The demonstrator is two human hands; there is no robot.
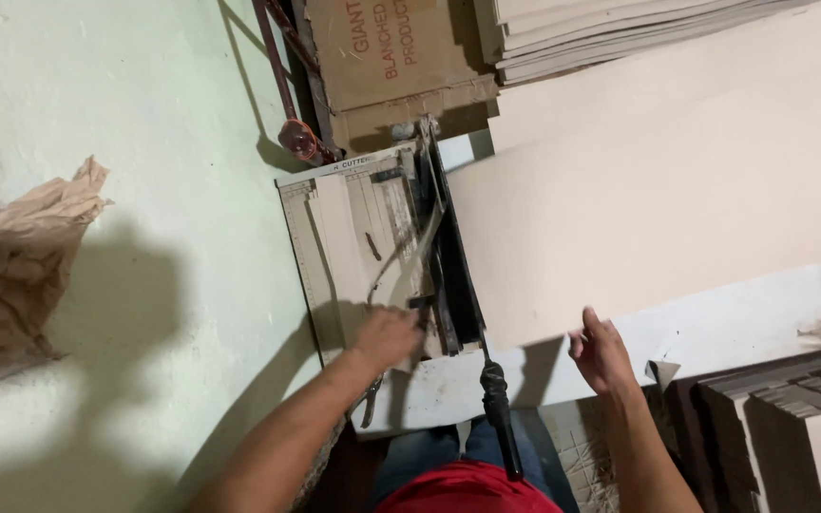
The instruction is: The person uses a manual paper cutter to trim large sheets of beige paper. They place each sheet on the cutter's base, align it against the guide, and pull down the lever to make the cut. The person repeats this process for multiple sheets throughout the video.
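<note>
Board [658,218], broad, smooth and pale, lies across the metal cutter [372,247], right hand [601,351] fingers grasping its near edge, left hand [387,337] fingers curled, pressing the cutter's worn gridded bed.

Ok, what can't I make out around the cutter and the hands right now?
Head view only:
- Left hand fingertips: motion-blurred on the cutter bed.
- Blade edge: hidden under the large sheet.
- Right hand thumb: hidden behind the sheet's near edge.
- Lever handle end: blends into dark clothing.
</note>
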